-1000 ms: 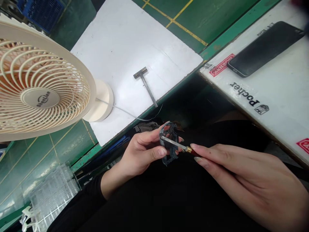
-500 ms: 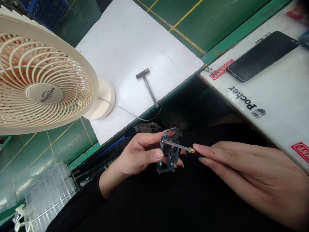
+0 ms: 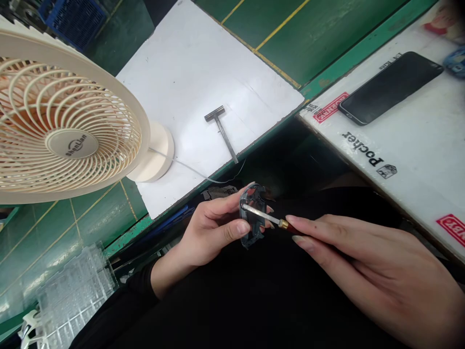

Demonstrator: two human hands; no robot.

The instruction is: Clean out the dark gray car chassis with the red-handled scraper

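My left hand (image 3: 214, 230) pinches a dark grey openwork plastic part (image 3: 256, 224), thumb on its near side and fingertips showing behind it. Between the fingers and thumb of my right hand (image 3: 374, 266) is a slim hand scraper with a flat steel blade (image 3: 261, 213), a brass collar and a dark red handle. The blade tip touches the upper left rim of the part. Most of the handle is hidden by my right hand. Both hands are above my dark clothing.
A cream fan (image 3: 72, 140) stands at left on a white sheet (image 3: 192, 63). A T-shaped metal tool (image 3: 222, 133) lies near the sheet's edge. At right, a black phone (image 3: 390, 87) rests on a printed white box (image 3: 410, 145). Clear plastic trays (image 3: 76, 291) are lower left.
The plastic part has tilted in my left hand and shifted slightly upward. The scraper has moved a little left, its tip now at the rim.
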